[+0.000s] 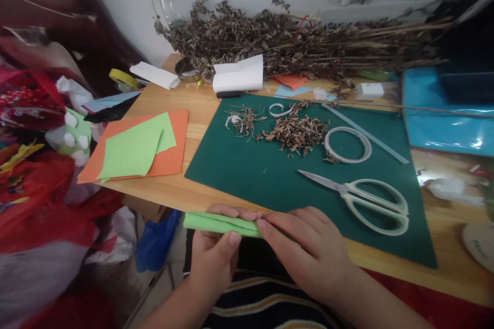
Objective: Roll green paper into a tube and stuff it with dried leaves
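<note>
A rolled piece of light green paper [216, 223] lies level between my hands at the table's front edge. My left hand [216, 252] is wrapped round its middle from below, with the thumb in front and the fingers behind. My right hand [309, 249] pinches its right end between thumb and fingers. On the dark green mat [231, 164] beyond are crumbled dry leaves [297, 131], thin dry stems [247, 122], a roll of clear tape [348, 145] and scissors [370, 203] with pale green handles.
Green sheets [129, 151] lie on orange paper [175, 157] at the left. Bundled dried plants [270, 41] line the wall. White paper [238, 76] is rolled behind the mat, and a blue package [443, 118] is at the right. Bags [42, 200] fill the far left.
</note>
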A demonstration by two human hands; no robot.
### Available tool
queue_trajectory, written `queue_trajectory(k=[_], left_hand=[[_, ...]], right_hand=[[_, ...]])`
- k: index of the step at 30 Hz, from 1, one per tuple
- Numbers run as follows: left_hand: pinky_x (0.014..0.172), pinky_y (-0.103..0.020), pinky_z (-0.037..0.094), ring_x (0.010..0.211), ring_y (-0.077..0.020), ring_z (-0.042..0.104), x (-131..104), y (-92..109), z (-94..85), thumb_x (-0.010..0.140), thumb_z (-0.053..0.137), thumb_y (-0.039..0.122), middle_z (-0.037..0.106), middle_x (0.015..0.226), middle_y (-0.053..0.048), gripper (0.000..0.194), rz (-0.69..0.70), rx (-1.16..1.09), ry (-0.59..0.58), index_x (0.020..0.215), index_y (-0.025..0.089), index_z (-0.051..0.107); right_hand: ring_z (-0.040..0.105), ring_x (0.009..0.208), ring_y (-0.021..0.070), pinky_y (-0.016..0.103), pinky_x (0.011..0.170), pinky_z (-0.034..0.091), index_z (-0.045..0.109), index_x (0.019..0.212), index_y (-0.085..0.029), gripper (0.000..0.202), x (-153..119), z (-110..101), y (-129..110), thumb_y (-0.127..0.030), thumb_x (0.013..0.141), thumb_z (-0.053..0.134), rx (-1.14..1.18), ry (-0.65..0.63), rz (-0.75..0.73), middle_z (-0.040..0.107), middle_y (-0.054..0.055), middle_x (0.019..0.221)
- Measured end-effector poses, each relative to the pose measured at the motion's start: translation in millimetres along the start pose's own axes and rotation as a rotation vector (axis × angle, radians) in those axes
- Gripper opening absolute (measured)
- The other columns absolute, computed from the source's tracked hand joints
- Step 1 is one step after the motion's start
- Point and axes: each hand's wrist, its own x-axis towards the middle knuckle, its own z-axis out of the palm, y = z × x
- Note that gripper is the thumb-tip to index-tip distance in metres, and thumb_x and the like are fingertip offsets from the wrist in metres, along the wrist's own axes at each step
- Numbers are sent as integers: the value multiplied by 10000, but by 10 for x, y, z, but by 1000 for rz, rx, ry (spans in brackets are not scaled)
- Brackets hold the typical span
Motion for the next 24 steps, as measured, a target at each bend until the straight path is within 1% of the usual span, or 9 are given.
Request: queue_trajectory(k=[6, 10, 12, 14, 18, 20, 22, 24], left_hand=[[779, -234, 499, 810, -117, 632, 23, -1, -8, 709, 642, 203, 688, 800, 10, 120, -4, -13, -29, 820, 220, 599], [769, -249, 488, 818, -121, 618, 51, 5, -45, 719, 630, 192, 666, 790, 15, 109, 14, -17, -84, 815, 218, 585], [743, -256, 481, 797, -123, 604, 70, 7, -65, 712, 634, 194, 640, 754, 20, 104, 49, -19, -122, 796, 215, 576], [707, -256, 471, 766, -122, 577, 85, 17, -77, 713, 635, 243, 599, 720, 19, 97, 97, -28, -130, 769, 206, 564], [653, -264, 445, 684, -112, 516, 91, 70, -89, 731, 579, 414, 517, 681, 21, 218, 158, -53, -97, 749, 199, 542], [635, -268, 431, 668, -114, 505, 94, 109, -119, 733, 547, 468, 496, 685, 18, 271, 186, -16, -122, 758, 198, 543], [618, -267, 414, 669, -117, 498, 103, 146, -170, 750, 526, 465, 485, 703, 11, 272, 240, 61, -163, 765, 194, 554], [604, -267, 400, 671, -116, 488, 116, 174, -232, 766, 529, 422, 479, 719, 4, 234, 296, 133, -215, 773, 191, 567]], right_hand=[[543, 625, 129, 272, 543, 348, 568, 952, -147, 190, -29, 28, 17, -125, 767, 531, 40, 7, 1, 669, 41, 821], [567, 654, 125, 261, 547, 375, 560, 993, -164, 217, -6, 26, 26, -123, 808, 453, 119, -32, 23, 668, 49, 846], [579, 648, 118, 252, 539, 393, 555, 1013, -176, 240, 29, 20, 22, -129, 829, 408, 157, -63, 19, 669, 45, 842], [583, 618, 107, 236, 524, 413, 555, 1013, -185, 242, 71, 18, 11, -134, 837, 397, 200, -80, 30, 672, 31, 804], [583, 544, 99, 201, 471, 437, 576, 938, -178, 206, 126, 31, -18, -151, 849, 393, 255, -80, 72, 665, 20, 678], [590, 542, 104, 198, 467, 453, 574, 920, -169, 196, 117, 43, -28, -159, 852, 391, 278, -79, 78, 663, 30, 672], [600, 569, 108, 200, 485, 474, 562, 940, -169, 186, 88, 59, -30, -168, 850, 399, 316, -88, 88, 667, 36, 707], [609, 598, 109, 204, 510, 490, 552, 964, -175, 183, 53, 80, -27, -180, 849, 410, 355, -99, 98, 670, 35, 740]])
